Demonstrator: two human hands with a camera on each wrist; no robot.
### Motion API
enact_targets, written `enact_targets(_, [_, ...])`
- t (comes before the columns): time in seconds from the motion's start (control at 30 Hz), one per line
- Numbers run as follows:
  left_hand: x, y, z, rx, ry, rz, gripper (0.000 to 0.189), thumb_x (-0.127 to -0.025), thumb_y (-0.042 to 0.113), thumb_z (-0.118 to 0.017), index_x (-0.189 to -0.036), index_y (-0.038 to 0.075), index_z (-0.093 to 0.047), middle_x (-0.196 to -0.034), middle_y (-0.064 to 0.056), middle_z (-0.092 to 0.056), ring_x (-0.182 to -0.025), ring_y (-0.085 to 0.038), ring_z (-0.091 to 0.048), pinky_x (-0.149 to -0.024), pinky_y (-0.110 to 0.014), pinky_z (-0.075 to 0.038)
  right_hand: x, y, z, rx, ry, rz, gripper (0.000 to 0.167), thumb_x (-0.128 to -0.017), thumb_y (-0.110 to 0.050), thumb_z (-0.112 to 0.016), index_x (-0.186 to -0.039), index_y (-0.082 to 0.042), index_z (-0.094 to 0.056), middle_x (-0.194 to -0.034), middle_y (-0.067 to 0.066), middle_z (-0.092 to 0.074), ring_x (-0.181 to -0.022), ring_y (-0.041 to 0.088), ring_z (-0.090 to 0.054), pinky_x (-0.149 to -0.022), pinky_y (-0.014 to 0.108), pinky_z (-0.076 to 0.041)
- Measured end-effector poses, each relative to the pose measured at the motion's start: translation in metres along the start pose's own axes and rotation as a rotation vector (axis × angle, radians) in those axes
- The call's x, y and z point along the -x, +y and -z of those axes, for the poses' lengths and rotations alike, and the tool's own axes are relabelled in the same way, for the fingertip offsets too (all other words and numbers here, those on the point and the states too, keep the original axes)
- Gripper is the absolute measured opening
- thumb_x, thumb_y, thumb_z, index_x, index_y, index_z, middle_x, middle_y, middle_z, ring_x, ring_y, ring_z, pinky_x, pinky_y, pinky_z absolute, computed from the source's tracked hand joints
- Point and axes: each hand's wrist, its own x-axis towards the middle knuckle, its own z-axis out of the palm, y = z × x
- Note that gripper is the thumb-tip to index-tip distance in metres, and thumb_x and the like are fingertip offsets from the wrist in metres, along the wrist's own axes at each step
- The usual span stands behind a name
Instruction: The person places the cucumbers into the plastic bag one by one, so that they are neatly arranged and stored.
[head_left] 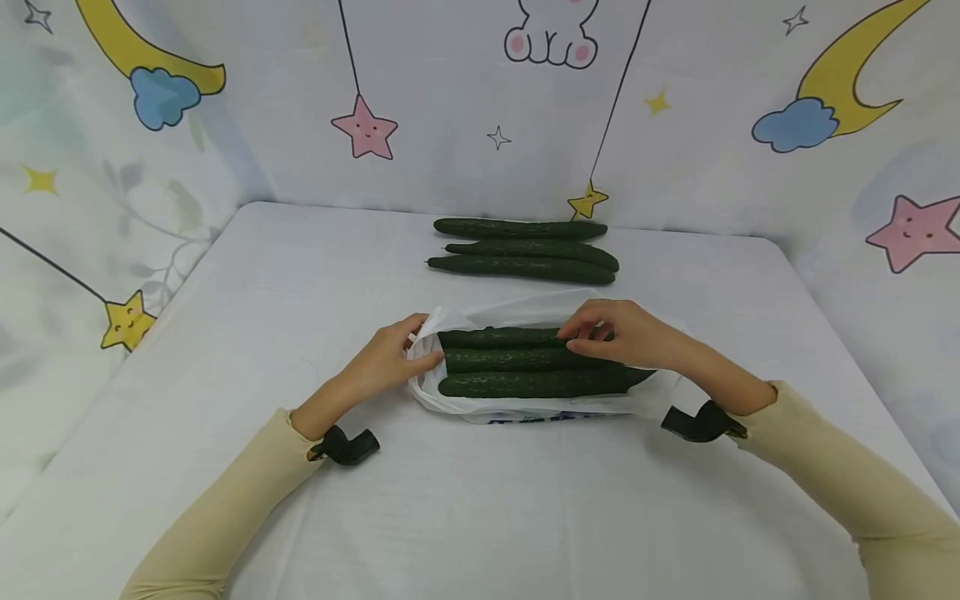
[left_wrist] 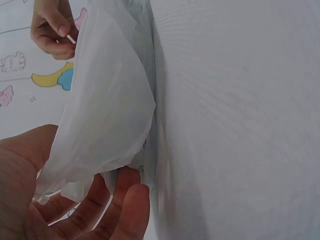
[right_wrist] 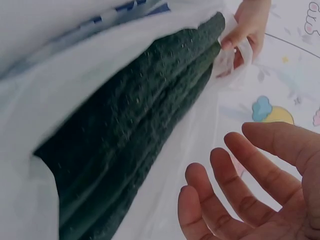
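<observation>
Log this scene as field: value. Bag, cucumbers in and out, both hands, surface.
container: white plastic bag, open, blue print on its near side
inside: three cucumbers, side by side
outside: three more cucumbers, beyond the bag
left grip: left hand holds the bag's left end
right grip: right hand over the bagged cucumbers, holding nothing
surface: white-covered table

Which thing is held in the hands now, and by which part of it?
Left hand: the white bag, gripped by its left end. Right hand: nothing.
</observation>
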Motion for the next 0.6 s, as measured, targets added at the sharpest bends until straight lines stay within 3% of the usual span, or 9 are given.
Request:
enact_targets(0.4, [0.000, -0.003, 0.000, 0.002, 0.000, -0.011, 0.056, -0.092, 0.020, -0.067, -0.141, 0.003, -0.047, -0.115, -0.015, -0.064, -0.089, -0.025, -0.059, -0.067, -0.032, -0.047, -0.010, 0.001, 0.022, 0.054, 0.020, 0.026, 0.018, -0.091, 0.000, -0.065, -0.107, 0.001, -0.070, -0.101, 0.007, -0.067, -0.088, 0.020, -0.062, -0.075, 0.029, -0.054])
enact_targets(0.6, [-0.001, -0.004, -0.001, 0.011, -0.005, -0.019, 0.055, -0.093, 0.020, -0.067, -0.141, 0.003, -0.047, -0.114, -0.014, -0.064, -0.088, -0.024, -0.059, -0.067, -0.032, -0.048, -0.015, 0.007, 0.032, 0.062, 0.030, -0.019, 0.019, -0.092, -0.001, -0.065, -0.109, 0.002, -0.069, -0.102, 0.008, -0.069, -0.088, 0.021, -0.063, -0.077, 0.029, -0.053])
